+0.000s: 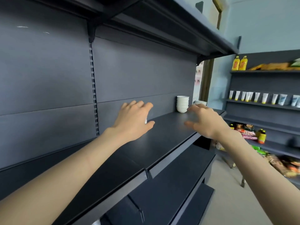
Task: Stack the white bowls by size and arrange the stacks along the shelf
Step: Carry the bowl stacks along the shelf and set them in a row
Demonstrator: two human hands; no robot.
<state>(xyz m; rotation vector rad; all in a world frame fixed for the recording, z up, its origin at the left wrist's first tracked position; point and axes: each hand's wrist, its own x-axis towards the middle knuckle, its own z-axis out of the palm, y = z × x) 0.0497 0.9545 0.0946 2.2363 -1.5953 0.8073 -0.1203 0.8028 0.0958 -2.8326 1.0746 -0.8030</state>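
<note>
A stack of several small white bowls (182,103) stands at the back of the dark shelf (162,140), near its right end. Further white bowls (200,102) show just right of it, partly hidden by my right hand. My left hand (134,119) hovers over the middle of the shelf with fingers spread. A small white sliver (145,121) shows between its thumb and palm, and what it belongs to is hidden. My right hand (204,120) is blurred, its fingers relaxed and empty, just in front of the bowl stack.
An upper shelf (178,30) overhangs closely above. Lower shelves (178,184) step out below. To the right, another rack (263,104) holds oil bottles, white tubes and snack packets. The shelf's front edge runs diagonally from lower left to right.
</note>
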